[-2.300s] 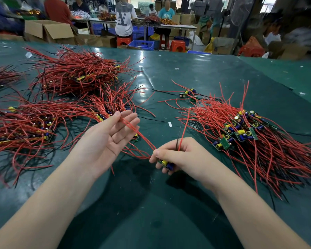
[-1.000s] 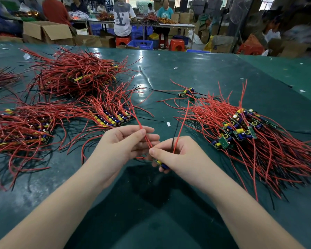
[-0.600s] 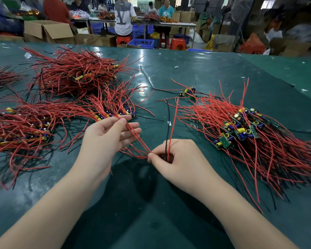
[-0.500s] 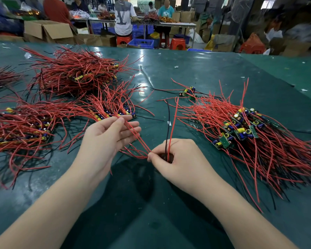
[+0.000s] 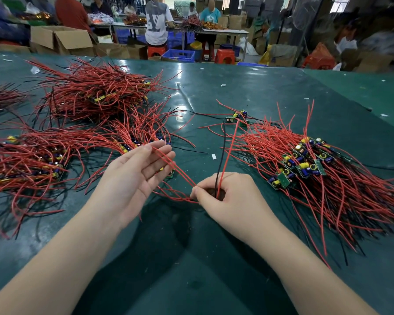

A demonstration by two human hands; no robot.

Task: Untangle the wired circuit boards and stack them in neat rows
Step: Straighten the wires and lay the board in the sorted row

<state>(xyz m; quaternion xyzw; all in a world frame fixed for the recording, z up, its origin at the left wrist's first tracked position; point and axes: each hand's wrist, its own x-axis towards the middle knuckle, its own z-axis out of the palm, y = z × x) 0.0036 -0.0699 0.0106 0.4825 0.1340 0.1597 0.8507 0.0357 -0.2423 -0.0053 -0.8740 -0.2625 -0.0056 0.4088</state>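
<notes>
Red wires [image 5: 175, 169] run from the right hand's [image 5: 228, 196] closed pinch across the left hand's [image 5: 132, 176] open, splayed fingers.

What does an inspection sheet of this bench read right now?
Surface: dark green glossy tabletop, scuffed.
Job's things: tangled red-wired circuit board pile right; more piles left.
Clutter: small white scraps.
Grippers: left hand open, red wires across fingers; right hand closed on a red and a black lead.
Cables: loose, overlapping.
Surroundings: cardboard boxes, blue crates, red stools, people behind.
</notes>
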